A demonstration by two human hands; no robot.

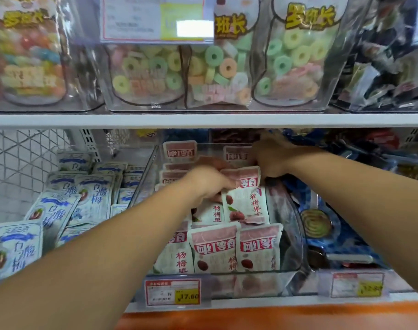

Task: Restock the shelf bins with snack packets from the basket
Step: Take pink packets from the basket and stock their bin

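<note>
White shelving (60,120) fills the view in two levels. Along the upper level stand clear tubs (327,101) holding bags of ring-shaped sweets (217,75) in green, yellow and orange. On the lower level a clear bin (296,225) sits in the middle, with a wire mesh panel (19,158) at the far left. Between the mesh and the bin lies a loose heap of white-and-blue packets (93,194). Dark blue packets (346,234) are crowded just to the bin's right. An orange band (274,315) runs under the shelf edge at the bottom. Both bare forearms reach forward into the middle bin, which is filled with rows of upright pink-and-white snack packets (214,248). The left grip (208,184) is over the middle of the bin, fingers curled and pinching the top left corner of a raised packet (245,206) that stands higher than the row in front. The right grip (270,158) is further back, its back to the camera, its fingers bent down at that packet's top right corner; they are hidden, so whether they pinch it cannot be told. A red-and-yellow price tag (172,292) hangs on the shelf edge below the bin. Another tag (357,284) hangs to its right, and a larger label (155,17) is on the upper tubs.
</note>
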